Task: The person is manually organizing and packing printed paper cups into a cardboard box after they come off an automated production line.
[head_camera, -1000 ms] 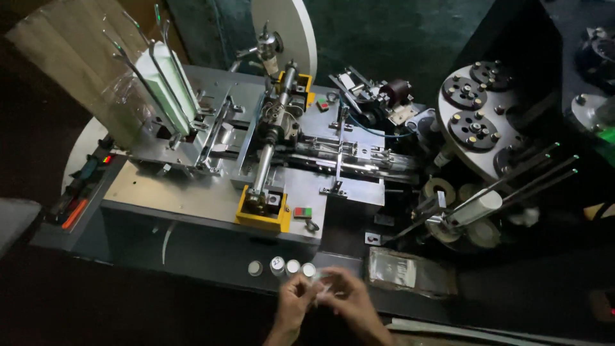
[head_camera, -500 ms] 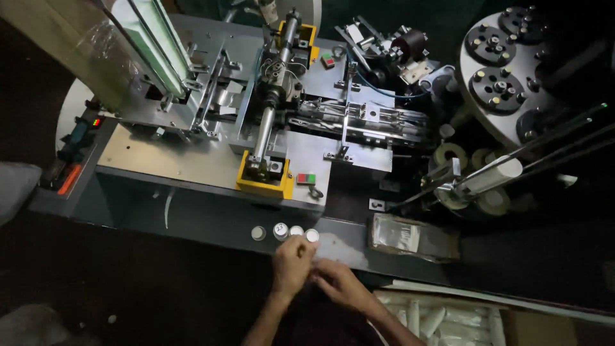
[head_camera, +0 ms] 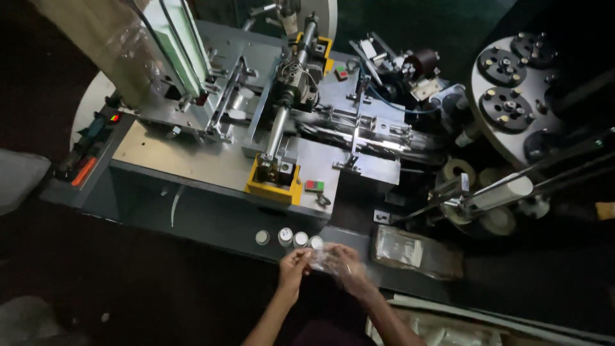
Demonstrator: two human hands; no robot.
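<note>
Clear plastic pouch (head_camera: pixel 322 258) sits pinched between left hand (head_camera: pixel 293 266) and right hand (head_camera: pixel 344 269), both closed on its edges, near the machine's front. Handling is mid-step; a firm, even grip seems needed next. Small round buttons (head_camera: pixel 288 237) sit just beyond.

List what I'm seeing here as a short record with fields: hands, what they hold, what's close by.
left hand: pinches one end of a small clear plastic bag
right hand: holds the bag's other end
bag contents: too dim to tell
nearest things: row of four round buttons just beyond the hands
behind: grey metal machine with a yellow bracket
to the right: flat clear packet on the ledge
light: dim
</note>
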